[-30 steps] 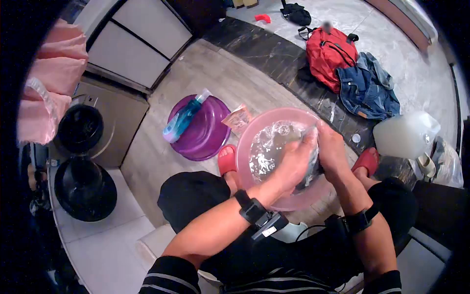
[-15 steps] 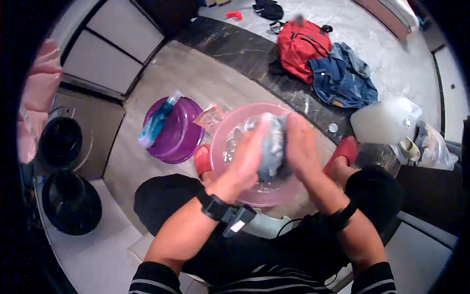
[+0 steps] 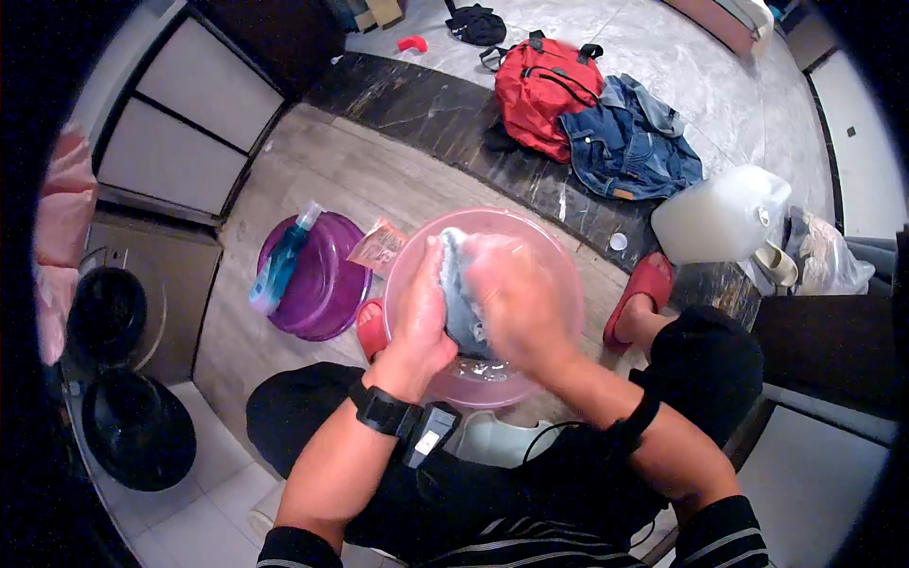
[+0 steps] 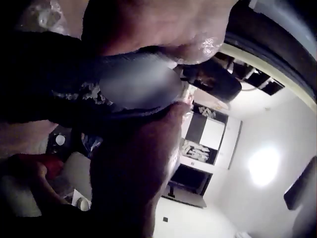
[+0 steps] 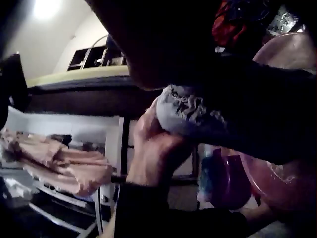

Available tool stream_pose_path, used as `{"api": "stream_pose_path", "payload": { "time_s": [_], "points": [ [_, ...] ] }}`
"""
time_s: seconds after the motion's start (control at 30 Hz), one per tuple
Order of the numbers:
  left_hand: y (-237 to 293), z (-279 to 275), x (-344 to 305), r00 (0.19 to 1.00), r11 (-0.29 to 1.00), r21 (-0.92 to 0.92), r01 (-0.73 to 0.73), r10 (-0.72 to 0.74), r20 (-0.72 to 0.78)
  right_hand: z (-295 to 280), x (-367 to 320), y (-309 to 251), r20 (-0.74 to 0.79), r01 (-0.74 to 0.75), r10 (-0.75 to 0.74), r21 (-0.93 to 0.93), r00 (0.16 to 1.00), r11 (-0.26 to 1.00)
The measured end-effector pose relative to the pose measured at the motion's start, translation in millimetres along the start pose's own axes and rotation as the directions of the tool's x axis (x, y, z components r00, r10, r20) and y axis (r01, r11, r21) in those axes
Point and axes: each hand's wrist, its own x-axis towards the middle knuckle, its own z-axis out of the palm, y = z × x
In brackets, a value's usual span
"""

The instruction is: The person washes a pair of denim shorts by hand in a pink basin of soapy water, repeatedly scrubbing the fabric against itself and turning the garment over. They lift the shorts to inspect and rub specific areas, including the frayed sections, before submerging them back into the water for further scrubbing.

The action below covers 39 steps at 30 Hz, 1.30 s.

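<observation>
A wet grey-blue cloth point(image 3: 466, 308), streaked with white suds, is held up over a pink basin point(image 3: 559, 256) of soapy water. My left hand point(image 3: 418, 312) grips its left side. On the other side my right hand point(image 3: 524, 301), blurred by motion, holds the cloth with its fingers bent over it. The right wrist view shows foam on the bunched, rounded end of the cloth point(image 5: 185, 111). Most of the fingers of my right hand are hidden or smeared in the head view.
Left of the basin, a blue bottle point(image 3: 284, 260) lies on a purple basin point(image 3: 327, 293), beside a small packet point(image 3: 377, 248). Beyond are a red backpack point(image 3: 544, 95), a denim garment point(image 3: 630, 142) and a white jug point(image 3: 720, 213). Red slippers point(image 3: 639, 298) are on the feet flanking the basin.
The cloth has come up out of the basin between the hands and tilted. My right hand has moved across it in a blur. The head view has shifted to the right.
</observation>
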Motion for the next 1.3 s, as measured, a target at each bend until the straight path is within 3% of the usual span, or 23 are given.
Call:
{"api": "stream_pose_path", "payload": {
  "time_s": [0.07, 0.17, 0.2, 0.23, 0.27, 0.33, 0.37, 0.43, 0.5, 0.6, 0.63, 0.7, 0.73, 0.77, 0.83, 0.87, 0.97, 1.0, 1.1, 1.13, 1.23, 1.27, 1.3],
  "points": [
    [-14, -14, 8, 0.999, 0.997, -0.063, 0.044, -0.045, -0.023, -1, -9, -12, 0.140, 0.107, -0.087, -0.144, 0.986, 0.984],
    [-17, 6, -11, 0.999, 0.996, 0.091, -0.007, 0.012, -0.050, -1, 19, 19, 0.174, -0.270, 0.248, 0.113, 0.953, 0.956],
    [-9, 15, -17, 0.997, 0.981, 0.189, -0.036, 0.047, -0.054, -2, 23, 21, 0.114, -0.249, 0.252, -0.040, 0.961, 0.968],
    [-5, 17, -18, 0.998, 0.994, 0.091, -0.054, 0.055, -0.008, -12, 26, 7, 0.116, -0.317, 0.307, 0.083, 0.945, 0.945],
    [-5, 7, -12, 0.996, 0.996, 0.038, -0.076, 0.074, 0.050, -2, 22, 17, 0.039, -0.225, 0.222, 0.199, 0.974, 0.954],
    [7, 16, -9, 0.990, 0.989, -0.040, -0.143, 0.143, 0.002, -3, 21, 4, 0.065, -0.289, 0.282, 0.226, 0.957, 0.930],
    [12, 9, -1, 0.988, 0.992, 0.027, -0.126, 0.128, -0.090, -16, 18, -13, 0.185, -0.271, 0.257, 0.056, 0.949, 0.961],
    [13, -8, 1, 0.992, 0.990, 0.059, -0.126, 0.127, -0.020, 9, -7, -19, -0.052, 0.126, -0.120, 0.127, 0.991, 0.984],
    [-3, 0, -3, 0.996, 0.997, 0.035, -0.065, 0.067, -0.065, 11, -11, -8, 0.142, 0.055, -0.059, 0.036, 0.988, 0.998],
    [-14, 19, -20, 0.990, 0.988, 0.131, -0.086, 0.099, -0.098, -6, 21, 2, 0.038, -0.325, 0.328, -0.066, 0.944, 0.943],
    [-14, 23, -25, 0.987, 0.976, 0.187, -0.113, 0.132, -0.094, -6, 15, -5, 0.051, -0.320, 0.321, -0.028, 0.946, 0.947],
    [-2, -6, -7, 0.983, 0.959, 0.217, -0.181, 0.167, 0.082, 0, -8, -25, 0.092, -0.300, 0.295, 0.050, 0.951, 0.953],
    [-4, -23, 4, 0.998, 0.981, 0.184, -0.065, 0.059, 0.037, -1, -12, -26, 0.153, -0.192, 0.175, 0.101, 0.973, 0.976],
    [-9, -37, 12, 0.999, 0.988, 0.147, 0.055, -0.054, -0.008, -1, -13, -23, 0.159, -0.274, 0.257, 0.095, 0.953, 0.957],
    [-19, 12, -11, 0.990, 0.984, 0.162, -0.072, 0.090, -0.108, -10, -1, -17, 0.172, -0.434, 0.416, 0.080, 0.893, 0.897],
    [-22, 30, -19, 0.975, 0.976, 0.175, -0.133, 0.161, -0.154, -5, 5, -8, -0.060, -0.341, 0.350, 0.122, 0.935, 0.932],
    [-9, -17, 2, 0.998, 0.973, 0.221, -0.065, 0.060, 0.029, 2, -18, -21, 0.025, -0.179, 0.178, 0.114, 0.984, 0.977],
    [-8, -24, 5, 0.979, 0.995, 0.080, 0.060, -0.074, 0.191, 0, -23, -26, 0.081, -0.099, 0.090, 0.127, 0.993, 0.987],
    [-21, 24, -16, 0.988, 0.988, 0.151, -0.021, 0.044, -0.147, -6, 1, -4, 0.053, -0.357, 0.355, 0.051, 0.934, 0.933],
    [-19, 46, -26, 0.988, 0.984, 0.164, -0.068, 0.089, -0.122, -8, 15, 3, -0.084, -0.393, 0.397, 0.063, 0.914, 0.918],
    [-9, -24, 9, 0.996, 0.978, 0.208, 0.005, -0.023, 0.084, -3, -16, -22, 0.067, -0.183, 0.178, 0.068, 0.982, 0.981],
    [-8, -9, 5, 0.999, 0.989, 0.143, 0.039, -0.041, 0.012, -1, -22, -27, 0.038, -0.011, 0.007, 0.084, 0.999, 0.996],
    [-7, 6, 1, 0.996, 0.995, 0.073, 0.063, -0.058, -0.061, 0, -16, -19, 0.057, -0.142, 0.138, 0.080, 0.989, 0.987]
  ]
}}
